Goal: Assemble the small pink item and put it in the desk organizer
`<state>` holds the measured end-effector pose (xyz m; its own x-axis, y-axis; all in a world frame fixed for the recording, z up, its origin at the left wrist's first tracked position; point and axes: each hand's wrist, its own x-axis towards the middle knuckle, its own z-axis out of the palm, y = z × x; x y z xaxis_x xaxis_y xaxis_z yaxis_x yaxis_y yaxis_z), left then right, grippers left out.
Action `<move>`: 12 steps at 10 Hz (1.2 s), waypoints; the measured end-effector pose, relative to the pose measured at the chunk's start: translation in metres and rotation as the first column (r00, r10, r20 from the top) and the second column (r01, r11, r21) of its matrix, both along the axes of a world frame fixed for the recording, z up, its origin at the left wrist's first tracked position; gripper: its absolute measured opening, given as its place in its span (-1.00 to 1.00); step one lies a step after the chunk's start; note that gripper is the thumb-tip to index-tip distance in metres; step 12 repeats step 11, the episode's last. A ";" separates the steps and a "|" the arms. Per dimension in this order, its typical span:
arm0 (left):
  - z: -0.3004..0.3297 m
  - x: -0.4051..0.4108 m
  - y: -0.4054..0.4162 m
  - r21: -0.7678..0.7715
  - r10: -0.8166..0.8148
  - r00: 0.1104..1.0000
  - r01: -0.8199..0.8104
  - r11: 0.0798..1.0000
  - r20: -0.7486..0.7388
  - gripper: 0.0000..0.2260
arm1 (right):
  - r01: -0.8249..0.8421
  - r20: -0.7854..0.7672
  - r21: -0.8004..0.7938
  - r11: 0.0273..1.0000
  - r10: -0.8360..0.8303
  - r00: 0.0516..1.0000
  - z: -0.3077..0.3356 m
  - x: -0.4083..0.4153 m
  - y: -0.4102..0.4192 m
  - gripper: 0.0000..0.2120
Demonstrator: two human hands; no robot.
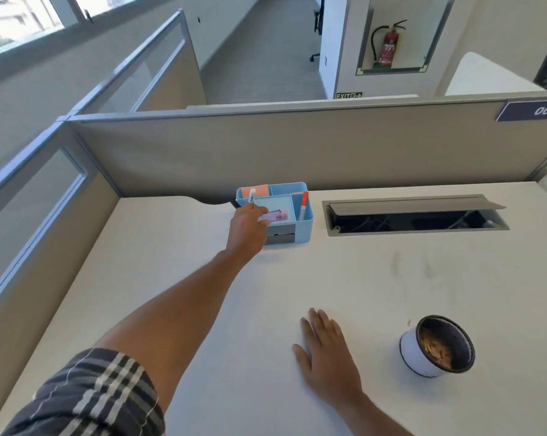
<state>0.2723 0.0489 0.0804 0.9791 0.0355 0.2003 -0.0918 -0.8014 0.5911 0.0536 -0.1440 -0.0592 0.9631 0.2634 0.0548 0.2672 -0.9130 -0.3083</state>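
Observation:
A light blue desk organizer [307, 222] stands at the far edge of the white desk, against the partition. My left hand [246, 229] reaches out over its front left corner, fingers curled around the small pink item [278, 215], which lies across the organizer's shallow middle tray. Whether the fingers still grip the item or only touch it is hard to tell. My right hand [325, 350] rests flat on the desk near the front, palm down, fingers apart, holding nothing.
In the organizer stand a white marker [252, 195], a red-capped marker [303, 205] and pink sticky notes [255, 191]. An open cable hatch [416, 215] lies right of it. A black mesh cup [438, 345] with bits inside lies tipped at the front right. Partitions bound the desk behind and left.

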 end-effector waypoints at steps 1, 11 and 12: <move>-0.009 0.018 -0.003 -0.005 0.015 0.999 -0.015 1.000 -0.031 -0.76 | 0.019 -0.002 0.008 1.000 -0.019 1.000 -0.001 0.000 -0.001 -0.44; -0.040 -0.043 -0.011 0.145 -0.055 0.973 0.023 0.989 0.224 -0.70 | 0.043 -0.035 0.014 0.999 -0.043 0.998 0.008 0.001 0.002 -0.44; -0.040 -0.043 -0.011 0.145 -0.055 0.973 0.023 0.989 0.224 -0.70 | 0.043 -0.035 0.014 0.999 -0.043 0.998 0.008 0.001 0.002 -0.44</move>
